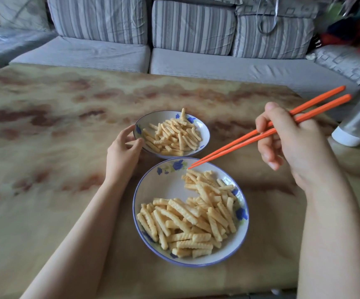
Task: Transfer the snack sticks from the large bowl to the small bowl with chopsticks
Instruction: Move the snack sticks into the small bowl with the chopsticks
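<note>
At lower centre, snack sticks (187, 221) fill the large bowl (153, 190). Orange chopsticks (261, 132), gripped in the right hand (286, 143), hover empty-tipped above its far rim; a stick must next be pinched. Beyond, the small bowl (203, 128) is steadied by the left hand (123, 152), fingers curled on its rim.

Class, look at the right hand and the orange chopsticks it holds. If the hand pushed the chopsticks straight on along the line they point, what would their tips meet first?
Probably the large bowl: the chopsticks in the right hand slant down-left, tips at its far rim, just short of the snack sticks. One view leaves depth unclear.
</note>
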A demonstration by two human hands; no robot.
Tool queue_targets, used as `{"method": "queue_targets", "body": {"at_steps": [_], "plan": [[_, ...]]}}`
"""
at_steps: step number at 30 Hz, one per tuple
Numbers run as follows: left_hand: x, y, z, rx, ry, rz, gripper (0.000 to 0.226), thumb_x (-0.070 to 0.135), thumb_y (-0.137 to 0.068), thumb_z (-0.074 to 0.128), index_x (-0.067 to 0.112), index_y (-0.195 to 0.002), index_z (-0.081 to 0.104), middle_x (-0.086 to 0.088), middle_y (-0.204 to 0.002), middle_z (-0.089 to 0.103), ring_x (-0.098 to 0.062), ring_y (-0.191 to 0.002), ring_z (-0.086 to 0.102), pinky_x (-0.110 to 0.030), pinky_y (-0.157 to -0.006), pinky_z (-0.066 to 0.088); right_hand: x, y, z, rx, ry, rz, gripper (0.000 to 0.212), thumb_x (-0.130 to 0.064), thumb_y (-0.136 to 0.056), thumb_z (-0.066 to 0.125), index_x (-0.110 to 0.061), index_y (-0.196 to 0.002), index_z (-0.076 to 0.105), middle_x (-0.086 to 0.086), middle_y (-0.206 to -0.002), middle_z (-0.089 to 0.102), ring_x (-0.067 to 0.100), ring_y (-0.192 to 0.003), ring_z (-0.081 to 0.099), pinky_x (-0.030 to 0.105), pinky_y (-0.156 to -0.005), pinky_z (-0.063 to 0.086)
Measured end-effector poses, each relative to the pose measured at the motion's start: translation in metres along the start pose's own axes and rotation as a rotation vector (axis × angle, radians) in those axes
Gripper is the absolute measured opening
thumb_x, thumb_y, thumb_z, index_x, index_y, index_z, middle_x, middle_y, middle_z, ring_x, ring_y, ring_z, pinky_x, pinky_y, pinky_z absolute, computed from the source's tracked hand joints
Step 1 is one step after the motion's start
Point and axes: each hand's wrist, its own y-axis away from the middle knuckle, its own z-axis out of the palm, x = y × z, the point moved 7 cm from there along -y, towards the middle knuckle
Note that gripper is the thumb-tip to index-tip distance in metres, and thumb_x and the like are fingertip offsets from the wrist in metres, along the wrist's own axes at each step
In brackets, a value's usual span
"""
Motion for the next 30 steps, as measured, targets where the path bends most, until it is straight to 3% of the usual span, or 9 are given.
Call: {"method": "queue_targets", "body": {"at_steps": [5,12,22,30], "plan": [[0.0,0.0,0.0,-0.002,-0.007,0.001,0.042,0.019,-0.089,0.057,0.027,-0.13,0.058,0.002,-0.104,0.069,-0.018,-0.078,0.069,-0.029,-0.081,0.053,0.007,-0.001,0.002,-0.033,0.013,0.043,0.041,-0.029,-0.101,0.04,-0.011,-0.065,0.05,0.005,-0.035,0.041,0.02,-0.028,0.032,0.015,-0.034,0.024],[-0.001,-0.001,0.0,-0.003,0.002,-0.007,0.042,0.019,-0.089,0.058,0.027,-0.13,0.058,0.003,-0.104,0.069,-0.02,-0.078,0.069,-0.028,-0.077,0.053,0.012,-0.004,0.002,0.058,-0.064,0.059,0.042,-0.032,-0.101,0.039,-0.014,-0.064,0.049,0.002,-0.034,0.041,0.02,-0.028,0.033,0.018,-0.036,0.023],[-0.002,0.0,0.0,0.001,-0.001,-0.016,0.042,0.021,-0.088,0.058,0.028,-0.13,0.058,0.003,-0.104,0.07,-0.019,-0.088,0.068,-0.037,-0.09,0.053,0.023,-0.011,0.013,0.246,-0.393,0.011,0.039,-0.023,-0.102,0.038,-0.013,-0.065,0.046,-0.005,-0.042,0.049,0.013,-0.029,0.037,0.021,-0.035,0.025],[0.0,0.0,-0.001,0.001,0.002,-0.013,0.042,0.02,-0.088,0.058,0.027,-0.13,0.058,0.002,-0.104,0.07,-0.018,-0.085,0.068,-0.032,-0.087,0.053,0.034,-0.016,0.037,0.17,-0.269,0.013,0.039,-0.027,-0.103,0.036,-0.012,-0.069,0.051,0.003,-0.037,0.048,0.019,-0.029,0.04,0.02,-0.037,0.027]]}}
